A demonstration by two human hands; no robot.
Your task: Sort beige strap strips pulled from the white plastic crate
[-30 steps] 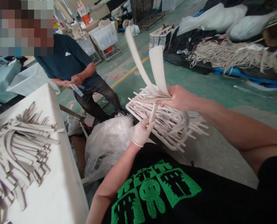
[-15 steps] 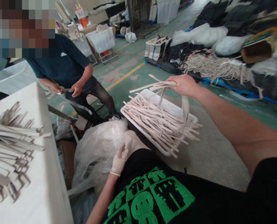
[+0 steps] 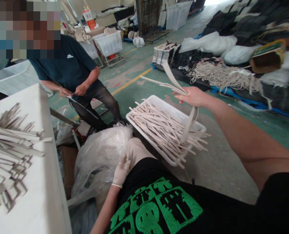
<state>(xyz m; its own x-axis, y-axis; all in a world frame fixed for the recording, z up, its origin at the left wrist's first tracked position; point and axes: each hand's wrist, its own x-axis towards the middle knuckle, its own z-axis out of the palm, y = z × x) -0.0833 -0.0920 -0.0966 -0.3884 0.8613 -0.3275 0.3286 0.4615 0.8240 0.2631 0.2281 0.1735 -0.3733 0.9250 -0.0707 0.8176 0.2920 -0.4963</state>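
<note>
My right hand [image 3: 192, 97] is closed round a few pale fabric strips [image 3: 171, 78], above the far right side of a white plastic tray [image 3: 152, 148]. Their ends stick out to the left, one of them bent upward, while other parts hang down toward the tray. Many cut strips [image 3: 159, 123] lie heaped in the tray, several poking over its near right rim. My left hand [image 3: 121, 170], in a pale glove, rests by my lap next to a crumpled clear plastic bag [image 3: 102, 152]. Its fingers are loosely apart, with nothing visible in them.
To the left, a white-covered table [image 3: 53, 182] carries bundles of folded strips [image 3: 10, 156]. Across from me a person in a dark shirt [image 3: 71, 61] handles a narrow strip. Blue pallets [image 3: 222, 89] with tangled cord [image 3: 222, 73] and bags stand at right; wheeled bins [image 3: 109, 42] stand behind.
My right hand has shifted slightly down and right, and one strip end now swings upward. My left hand has moved a little left. The other person's hands have come closer together.
</note>
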